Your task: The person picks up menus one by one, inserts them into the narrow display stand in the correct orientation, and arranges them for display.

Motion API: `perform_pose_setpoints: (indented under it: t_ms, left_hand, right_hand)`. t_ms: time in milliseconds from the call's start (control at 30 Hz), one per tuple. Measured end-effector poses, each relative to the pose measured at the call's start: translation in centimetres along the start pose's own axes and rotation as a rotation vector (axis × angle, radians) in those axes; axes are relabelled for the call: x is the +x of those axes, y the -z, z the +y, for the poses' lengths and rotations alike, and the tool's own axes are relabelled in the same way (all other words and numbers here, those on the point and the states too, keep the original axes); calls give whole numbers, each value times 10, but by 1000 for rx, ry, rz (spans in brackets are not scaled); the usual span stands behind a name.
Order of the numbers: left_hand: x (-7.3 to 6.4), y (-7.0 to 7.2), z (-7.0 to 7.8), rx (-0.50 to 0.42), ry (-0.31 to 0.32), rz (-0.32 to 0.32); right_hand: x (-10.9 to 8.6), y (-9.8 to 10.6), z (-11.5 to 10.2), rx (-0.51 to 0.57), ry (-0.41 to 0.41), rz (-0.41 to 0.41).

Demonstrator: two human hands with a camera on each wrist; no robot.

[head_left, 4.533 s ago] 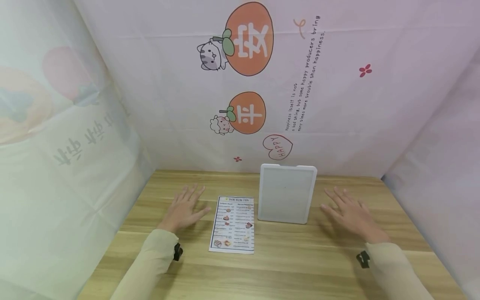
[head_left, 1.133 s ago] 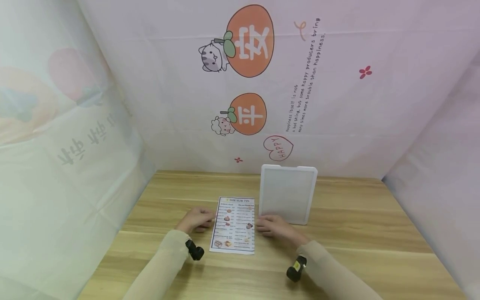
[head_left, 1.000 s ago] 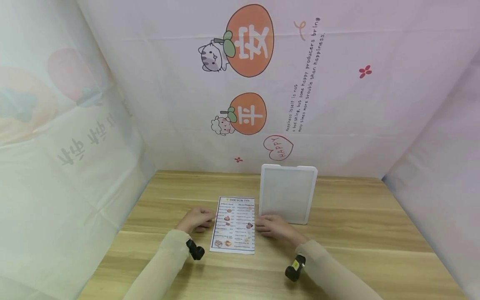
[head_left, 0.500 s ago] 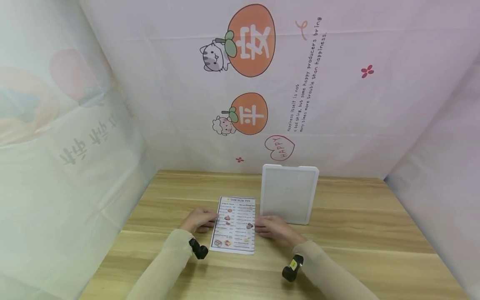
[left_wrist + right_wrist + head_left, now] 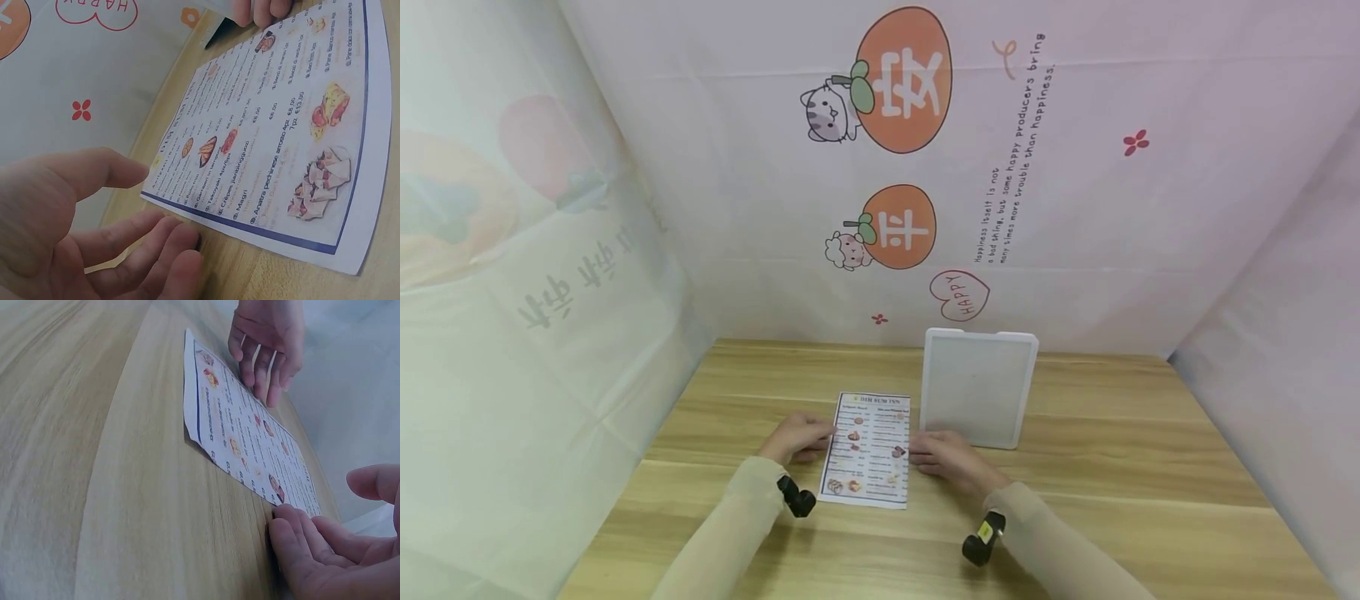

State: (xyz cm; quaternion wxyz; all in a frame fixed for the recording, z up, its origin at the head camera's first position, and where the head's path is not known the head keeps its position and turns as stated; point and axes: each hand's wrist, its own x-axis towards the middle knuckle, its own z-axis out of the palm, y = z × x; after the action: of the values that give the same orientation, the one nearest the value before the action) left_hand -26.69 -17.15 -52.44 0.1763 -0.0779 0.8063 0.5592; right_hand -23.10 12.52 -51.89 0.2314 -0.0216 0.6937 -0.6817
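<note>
We are facing a cloth (image 5: 760, 167) behind the table (image 5: 1127, 417). A white frame (image 5: 977, 389) is standing at the menu's two o'clock; the menu (image 5: 868, 454) is lying on the table between our hands. At its nine o'clock our left hand (image 5: 795, 437) is hovering close, thumb and fingers parted; at three our right hand (image 5: 953, 457) is meeting the edge with its fingertips, thumb spread wide.

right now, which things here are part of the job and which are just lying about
Part of the job, it seems:
menu sheet
left hand, at one side edge
right hand, at the opposite edge

Probably just around:
white-framed panel, held by neither hand
printed backdrop
</note>
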Motion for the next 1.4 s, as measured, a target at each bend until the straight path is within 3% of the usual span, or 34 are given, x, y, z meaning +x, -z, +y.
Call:
perform_pose_setpoints:
  t_ms: [333,667,867,1233,1400]
  left_hand:
    - [-2,-1,1,-74,5,-17]
    - [1,-1,5,-101,22,-24]
    - [2,-2,7,-43,-12,-18]
    - [6,-2,7,-70,-51,-40]
    - [10,5,4,-61,-108,-82]
  right_hand:
    - [0,-3,-3,117,-79,13]
    - [2,-5,-2,60,-87,31]
    - [1,-4,-1,52,-74,9]
    - [0,-2,-1,28,-51,-7]
    - [-1,-2,-1,-2,-23,4]
